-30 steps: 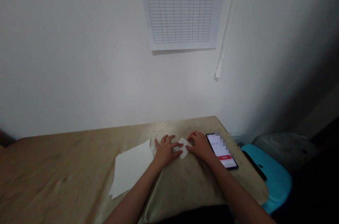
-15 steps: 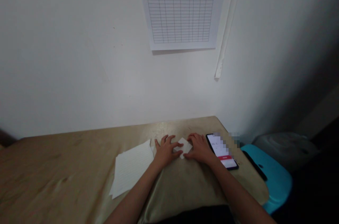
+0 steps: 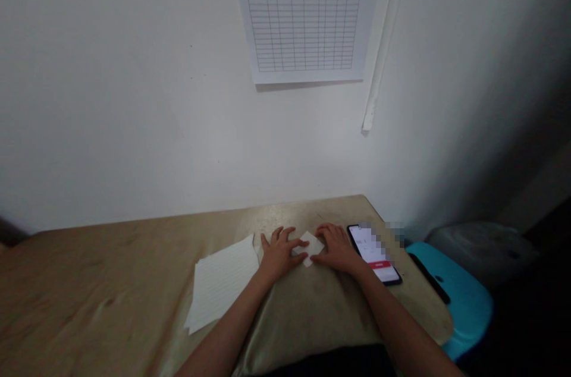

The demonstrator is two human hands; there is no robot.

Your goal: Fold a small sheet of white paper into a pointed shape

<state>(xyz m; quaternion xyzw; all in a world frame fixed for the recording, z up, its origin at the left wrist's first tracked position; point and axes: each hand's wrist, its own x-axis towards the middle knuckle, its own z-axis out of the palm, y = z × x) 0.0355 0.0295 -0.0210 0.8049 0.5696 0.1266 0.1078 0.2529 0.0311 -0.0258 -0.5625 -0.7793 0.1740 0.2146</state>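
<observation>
A small folded piece of white paper [image 3: 311, 244], shaped roughly like a diamond, lies flat on the table between my hands. My left hand [image 3: 277, 254] holds its left side down with thumb and index finger, while the other fingers rest spread on the tabletop. On the opposite side, my right hand [image 3: 336, 247] grips the paper's right edge with thumb and fingers, the fingers bent. Both hands cover parts of the paper's edges. Left of my left hand lies a stack of lined paper sheets [image 3: 223, 285], partly behind my left forearm.
A phone [image 3: 377, 255] with a lit screen lies right of my right hand. The table [image 3: 111, 282] has a tan cover and meets a white wall. A printed table sheet [image 3: 307, 26] hangs on the wall. Beyond the right edge stands a turquoise object [image 3: 466, 294].
My right thumb has shifted left and toward me along the paper's lower right edge, then slightly back right. My left hand stays in place on the paper.
</observation>
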